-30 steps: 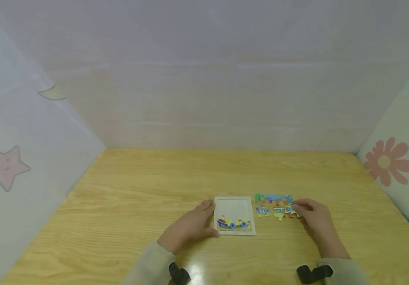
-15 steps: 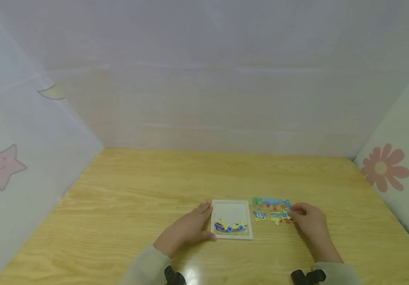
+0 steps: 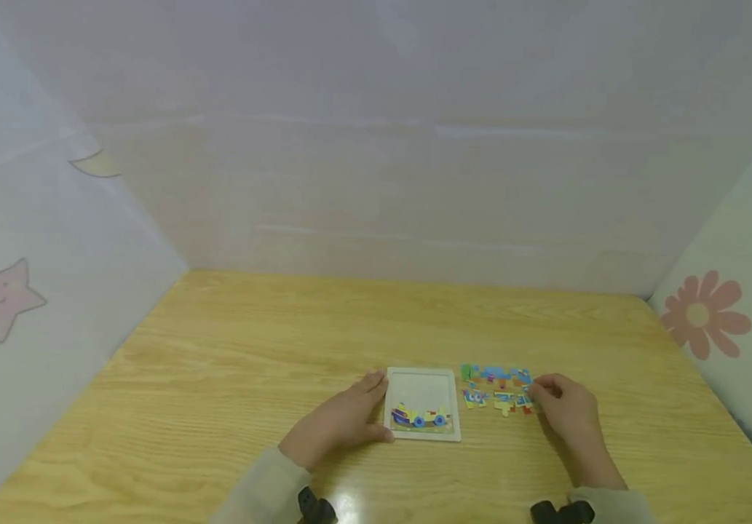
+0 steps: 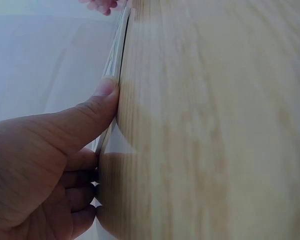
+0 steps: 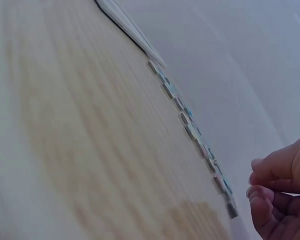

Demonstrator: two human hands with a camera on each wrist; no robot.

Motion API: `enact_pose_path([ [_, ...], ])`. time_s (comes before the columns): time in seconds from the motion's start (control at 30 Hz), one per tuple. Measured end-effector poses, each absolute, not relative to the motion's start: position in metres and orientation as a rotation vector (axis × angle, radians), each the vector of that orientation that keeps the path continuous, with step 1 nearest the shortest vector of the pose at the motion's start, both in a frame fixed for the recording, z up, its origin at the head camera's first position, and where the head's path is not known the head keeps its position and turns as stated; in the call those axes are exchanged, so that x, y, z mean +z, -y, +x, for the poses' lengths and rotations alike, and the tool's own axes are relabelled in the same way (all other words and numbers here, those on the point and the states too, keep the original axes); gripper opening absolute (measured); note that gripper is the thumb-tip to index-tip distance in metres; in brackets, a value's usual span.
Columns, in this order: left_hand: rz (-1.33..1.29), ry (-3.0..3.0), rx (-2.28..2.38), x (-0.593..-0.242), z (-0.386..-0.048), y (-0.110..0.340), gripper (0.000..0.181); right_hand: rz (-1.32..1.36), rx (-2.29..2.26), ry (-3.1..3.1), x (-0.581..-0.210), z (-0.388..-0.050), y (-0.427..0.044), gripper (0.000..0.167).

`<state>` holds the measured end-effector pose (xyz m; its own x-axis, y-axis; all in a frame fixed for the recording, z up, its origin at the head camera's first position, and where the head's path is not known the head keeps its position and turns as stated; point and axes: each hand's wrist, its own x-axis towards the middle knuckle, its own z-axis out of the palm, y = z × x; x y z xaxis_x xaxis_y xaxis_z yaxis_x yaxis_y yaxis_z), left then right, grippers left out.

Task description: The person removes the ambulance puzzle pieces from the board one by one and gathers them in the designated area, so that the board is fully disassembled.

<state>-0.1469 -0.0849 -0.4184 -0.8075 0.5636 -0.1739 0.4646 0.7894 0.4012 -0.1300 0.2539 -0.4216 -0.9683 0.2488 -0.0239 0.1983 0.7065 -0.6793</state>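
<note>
In the head view a white square frame (image 3: 422,436) lies flat on the table, with a strip of joined puzzle pieces showing a yellow and blue vehicle (image 3: 420,418) along its near side. My left hand (image 3: 343,422) rests at its left edge, thumb by the near corner and fingers farther up; in the left wrist view the thumb (image 4: 106,90) touches the edge. Right of the frame lie several colourful loose pieces (image 3: 495,374). My right hand (image 3: 568,411) is at their right end, fingers bent; nothing shows between the fingertips in the right wrist view (image 5: 251,181).
The wooden table (image 3: 218,349) extends around the frame and pieces. Pale cloth walls (image 3: 376,182) stand behind and at both sides, with a pink star (image 3: 1,298) at the left and a pink flower (image 3: 706,314) at the right. Dark devices sit at both wrists.
The head view has shifted slightly, so the table items appear a little farther left. My right hand's fingertips stay near the right-hand pieces, and my left hand stays at the frame's edge.
</note>
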Motion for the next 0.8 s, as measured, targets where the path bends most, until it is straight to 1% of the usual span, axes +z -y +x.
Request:
enact_pose_path([
  [0.27, 0.808, -2.700, 0.485, -0.419, -0.147, 0.086, 0.088, -0.304, 1.182, 2.746, -0.407, -0.125, -0.236, 0.028],
  [0.8, 0.763, -2.680, 0.515, -0.420, -0.147, 0.084, 0.089, 0.144, 1.303, 2.626, -0.405, -0.124, -0.183, 0.012],
])
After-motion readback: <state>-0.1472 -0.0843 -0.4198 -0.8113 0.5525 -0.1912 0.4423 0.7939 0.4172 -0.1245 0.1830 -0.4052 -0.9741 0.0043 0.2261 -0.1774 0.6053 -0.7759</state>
